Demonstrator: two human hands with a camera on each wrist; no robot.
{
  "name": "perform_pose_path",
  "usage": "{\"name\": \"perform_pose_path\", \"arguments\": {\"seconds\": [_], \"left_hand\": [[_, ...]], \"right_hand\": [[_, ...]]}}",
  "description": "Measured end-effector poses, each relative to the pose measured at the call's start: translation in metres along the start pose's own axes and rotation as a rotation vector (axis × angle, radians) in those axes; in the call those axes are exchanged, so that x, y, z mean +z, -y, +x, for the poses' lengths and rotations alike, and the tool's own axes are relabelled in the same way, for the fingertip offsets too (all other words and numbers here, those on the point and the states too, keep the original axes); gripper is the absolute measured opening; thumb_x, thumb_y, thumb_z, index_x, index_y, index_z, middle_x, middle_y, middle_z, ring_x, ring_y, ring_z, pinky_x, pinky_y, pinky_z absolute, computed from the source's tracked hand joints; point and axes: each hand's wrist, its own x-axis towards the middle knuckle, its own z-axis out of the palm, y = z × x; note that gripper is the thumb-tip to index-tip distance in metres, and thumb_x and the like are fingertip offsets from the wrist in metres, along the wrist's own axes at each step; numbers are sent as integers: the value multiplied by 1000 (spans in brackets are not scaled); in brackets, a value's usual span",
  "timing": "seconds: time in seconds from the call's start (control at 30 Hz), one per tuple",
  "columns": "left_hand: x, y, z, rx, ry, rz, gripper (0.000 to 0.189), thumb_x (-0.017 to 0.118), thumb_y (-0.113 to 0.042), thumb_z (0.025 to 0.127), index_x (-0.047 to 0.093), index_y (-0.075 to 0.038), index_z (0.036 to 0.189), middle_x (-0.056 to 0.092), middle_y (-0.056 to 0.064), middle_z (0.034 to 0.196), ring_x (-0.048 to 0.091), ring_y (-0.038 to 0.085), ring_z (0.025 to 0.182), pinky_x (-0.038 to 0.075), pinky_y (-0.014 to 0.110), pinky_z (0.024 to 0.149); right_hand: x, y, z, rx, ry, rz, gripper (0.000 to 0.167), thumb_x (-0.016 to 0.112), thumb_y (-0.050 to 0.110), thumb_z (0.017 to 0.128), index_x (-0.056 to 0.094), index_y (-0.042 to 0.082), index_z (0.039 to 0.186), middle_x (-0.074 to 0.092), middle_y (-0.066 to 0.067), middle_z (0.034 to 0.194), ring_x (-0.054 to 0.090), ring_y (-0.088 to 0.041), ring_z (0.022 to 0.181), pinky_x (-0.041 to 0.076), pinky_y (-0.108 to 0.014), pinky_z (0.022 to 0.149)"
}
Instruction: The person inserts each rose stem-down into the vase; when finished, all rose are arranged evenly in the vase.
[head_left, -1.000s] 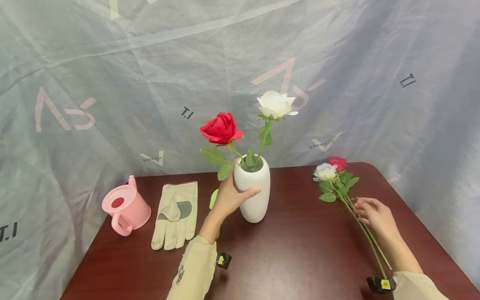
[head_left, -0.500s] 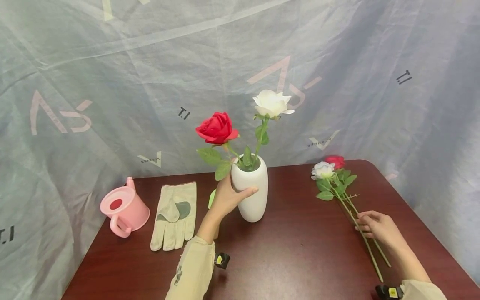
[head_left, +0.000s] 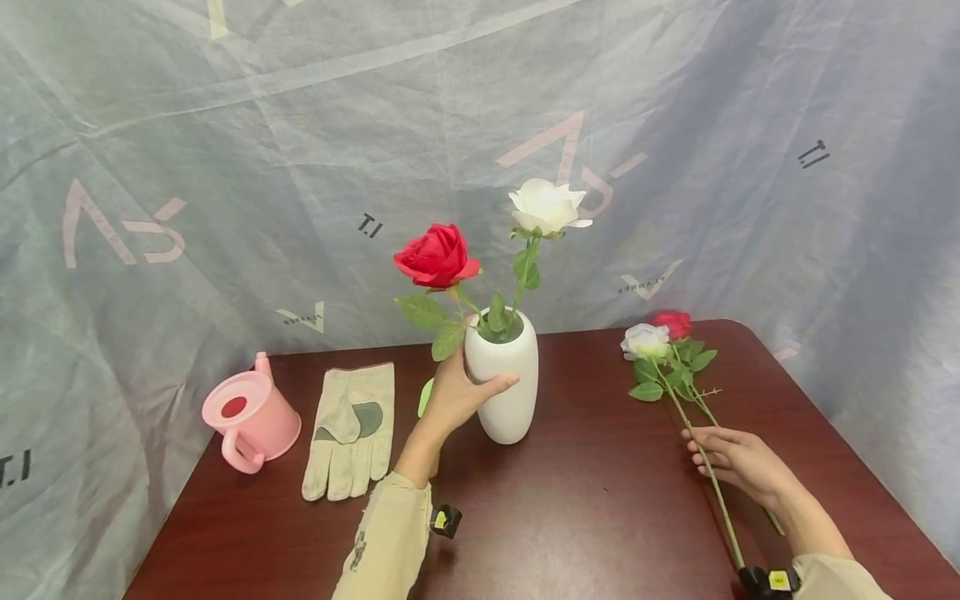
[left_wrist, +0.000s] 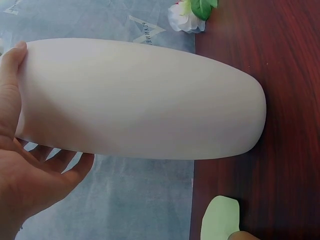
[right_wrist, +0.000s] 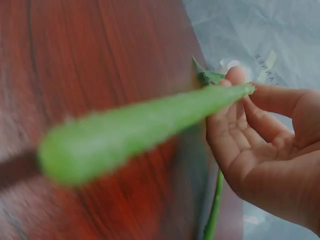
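My left hand (head_left: 453, 396) grips a white vase (head_left: 508, 396) from its left side, thumb across the front. A red rose (head_left: 437, 257) and a white rose (head_left: 547, 207) stand in the vase, the red one leaning left. Over on the right, my right hand (head_left: 742, 462) pinches the stem of a second white rose (head_left: 645, 342) between thumb and fingers. Its cut end looms large and blurred in the right wrist view, where the green stem (right_wrist: 135, 132) crosses to the fingertips. Beside it lies another red rose (head_left: 672, 324), its stem partly hidden behind my right hand.
A pink watering can (head_left: 258, 417) stands at the table's left, with a pale work glove (head_left: 351, 433) beside it. Behind my left hand, a light green object (left_wrist: 220, 217) is partly hidden. A grey printed cloth (head_left: 300, 167) hangs behind the dark red table (head_left: 592, 517).
My right hand has slid down along the stems, then moved left with the white rose's stem, which now lies farther from the red rose's stem. My left hand has stayed on the vase.
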Motion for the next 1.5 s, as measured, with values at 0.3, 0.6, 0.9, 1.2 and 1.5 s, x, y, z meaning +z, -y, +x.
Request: {"name": "perform_pose_path", "arguments": {"seconds": [0.3, 0.6, 0.9, 1.2, 1.5], "left_hand": [[-3, -16, -4, 15, 18, -23, 88, 79, -25, 74, 27, -21, 145, 54, 2, 123, 54, 20, 107, 47, 43, 83], [-9, -39, -11, -4, 27, -24, 82, 77, -17, 76, 31, -11, 144, 56, 8, 120, 55, 23, 106, 47, 43, 84], [-6, -25, -7, 5, 14, -30, 84, 79, -20, 75, 32, -16, 144, 56, 6, 120, 55, 22, 106, 47, 43, 83], [1, 1, -1, 11, 0, -5, 86, 80, -34, 73, 29, -33, 143, 55, -5, 119, 54, 14, 105, 47, 41, 82], [1, 0, -1, 9, 2, -18, 90, 80, -30, 73, 27, -30, 145, 54, -2, 124, 53, 16, 108, 46, 43, 84]], "right_hand": [[10, 5, -3, -135, 162, 261, 26, 40, 11, 100, 61, 17, 115, 61, 6, 110, 58, -9, 93, 48, -26, 79], [26, 27, -9, -267, 115, 376, 30, 39, 5, 100, 65, 15, 111, 64, 4, 103, 62, -10, 90, 49, -26, 78], [34, 32, -8, -412, 128, 511, 32, 33, -3, 99, 61, 6, 109, 62, -3, 96, 63, -16, 87, 51, -30, 79], [38, 39, -7, -535, 123, 652, 35, 27, -7, 99, 57, 2, 115, 63, -8, 96, 63, -19, 88, 51, -29, 78], [58, 63, -2, -615, 116, 726, 33, 24, -8, 98, 55, 0, 108, 63, -13, 98, 63, -23, 92, 50, -32, 81]]}}
